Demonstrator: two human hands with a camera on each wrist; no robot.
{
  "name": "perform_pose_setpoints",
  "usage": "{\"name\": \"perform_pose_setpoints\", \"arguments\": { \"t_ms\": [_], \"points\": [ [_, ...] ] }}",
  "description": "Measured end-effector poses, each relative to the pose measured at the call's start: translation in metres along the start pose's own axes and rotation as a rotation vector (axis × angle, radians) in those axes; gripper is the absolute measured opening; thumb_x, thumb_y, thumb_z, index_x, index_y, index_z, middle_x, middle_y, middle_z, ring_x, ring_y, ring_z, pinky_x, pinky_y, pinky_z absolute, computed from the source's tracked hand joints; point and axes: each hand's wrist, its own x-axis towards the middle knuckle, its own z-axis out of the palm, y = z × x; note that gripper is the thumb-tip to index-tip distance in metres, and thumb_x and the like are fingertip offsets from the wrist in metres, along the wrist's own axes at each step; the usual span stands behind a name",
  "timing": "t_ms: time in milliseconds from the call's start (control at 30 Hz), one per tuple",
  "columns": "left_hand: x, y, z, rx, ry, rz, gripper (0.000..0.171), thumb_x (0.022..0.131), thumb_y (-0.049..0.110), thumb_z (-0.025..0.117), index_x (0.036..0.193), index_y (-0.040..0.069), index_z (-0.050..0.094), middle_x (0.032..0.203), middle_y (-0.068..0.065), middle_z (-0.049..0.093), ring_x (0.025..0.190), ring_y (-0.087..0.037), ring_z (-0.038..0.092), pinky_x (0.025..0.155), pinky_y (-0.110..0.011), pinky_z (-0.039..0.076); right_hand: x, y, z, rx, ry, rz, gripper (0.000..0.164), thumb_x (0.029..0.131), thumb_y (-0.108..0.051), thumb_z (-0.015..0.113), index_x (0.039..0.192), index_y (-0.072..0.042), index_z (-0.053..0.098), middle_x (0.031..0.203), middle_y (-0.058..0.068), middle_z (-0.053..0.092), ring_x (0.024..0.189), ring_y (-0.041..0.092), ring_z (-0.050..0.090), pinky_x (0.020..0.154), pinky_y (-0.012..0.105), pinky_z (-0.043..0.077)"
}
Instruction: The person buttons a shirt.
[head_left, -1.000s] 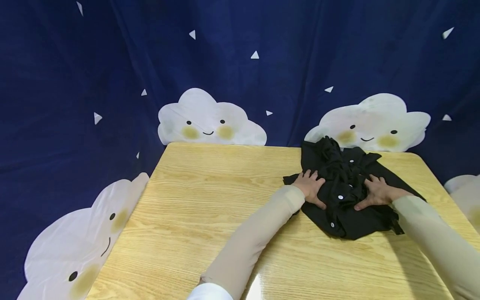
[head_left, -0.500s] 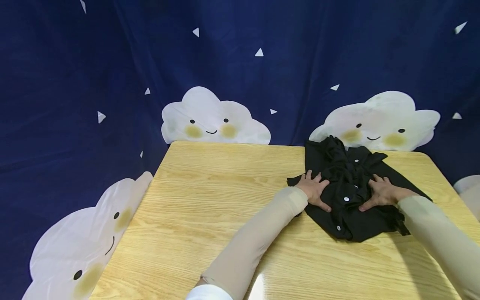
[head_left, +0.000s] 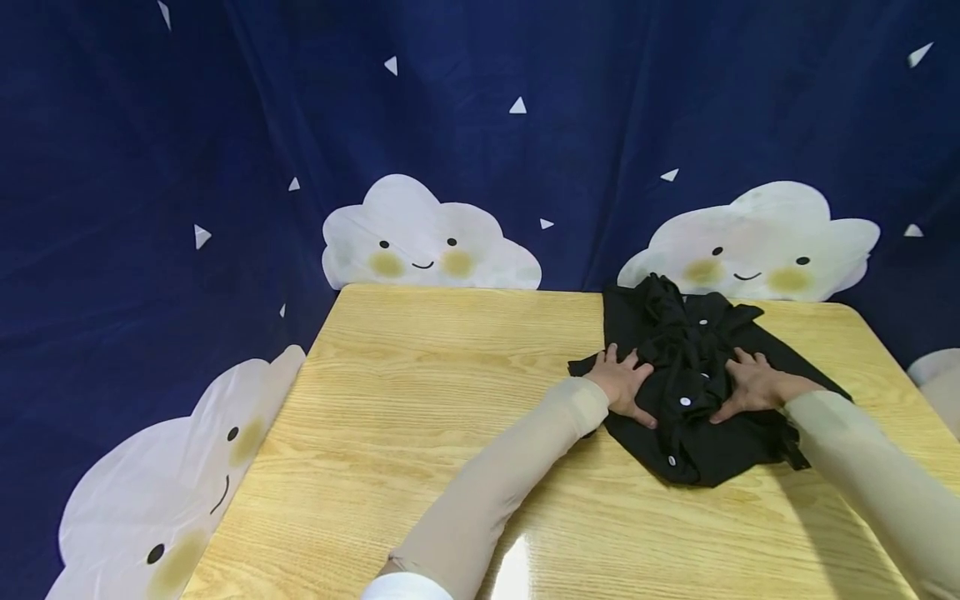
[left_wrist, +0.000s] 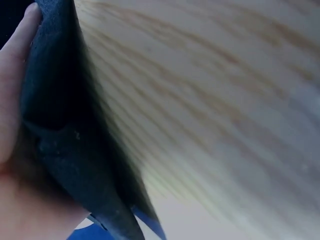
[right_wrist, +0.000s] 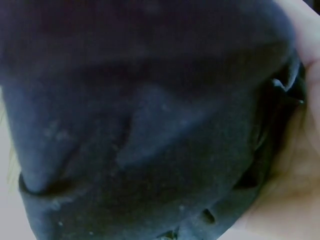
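A black garment with white buttons, likely a shirt, lies crumpled at the right side of the wooden table. On its left part rests my left hand, fingers spread and thumb toward the middle. My right hand presses on the right part in the same spread way. Bunched folds rise between the two hands. The left wrist view shows the black cloth along the left thumb and palm. Dark fabric fills most of the right wrist view, with the right hand at its edge.
The light wooden table extends to the left of the garment. A navy curtain with white triangles and smiling clouds hangs behind the table's far edge and along its left side.
Over the last half second both hands and the black garment have slid slightly left on the table. The head view shifted a little before that. The hands stay spread on the cloth.
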Motion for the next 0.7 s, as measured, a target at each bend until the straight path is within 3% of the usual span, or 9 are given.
{"name": "perform_pose_setpoints", "arguments": {
  "t_ms": [333, 700],
  "points": [
    [-0.008, -0.009, 0.004, 0.006, -0.003, 0.017, 0.099, 0.055, 0.082, 0.045, 0.137, 0.041, 0.006, 0.145, 0.005, 0.004, 0.131, -0.030, 0.000, 0.102, -0.039, 0.009, 0.003, -0.011, 0.000, -0.039, -0.011, -0.005, 0.121, 0.040, -0.068, 0.071, 0.117, 0.018, 0.035, 0.125, 0.044, 0.013, 0.108, 0.062, 0.012, 0.081, 0.067, 0.020],
    [-0.025, -0.029, 0.008, 0.012, -0.023, 0.006, 0.100, 0.055, 0.082, 0.045, 0.137, 0.038, 0.007, 0.146, 0.002, 0.003, 0.130, -0.031, 0.001, 0.102, -0.040, 0.011, 0.005, -0.038, -0.003, -0.023, -0.075, -0.002, 0.124, 0.046, -0.068, 0.069, 0.125, 0.018, 0.025, 0.129, 0.042, 0.007, 0.113, 0.060, 0.004, 0.081, 0.070, 0.015]
  ]
}}
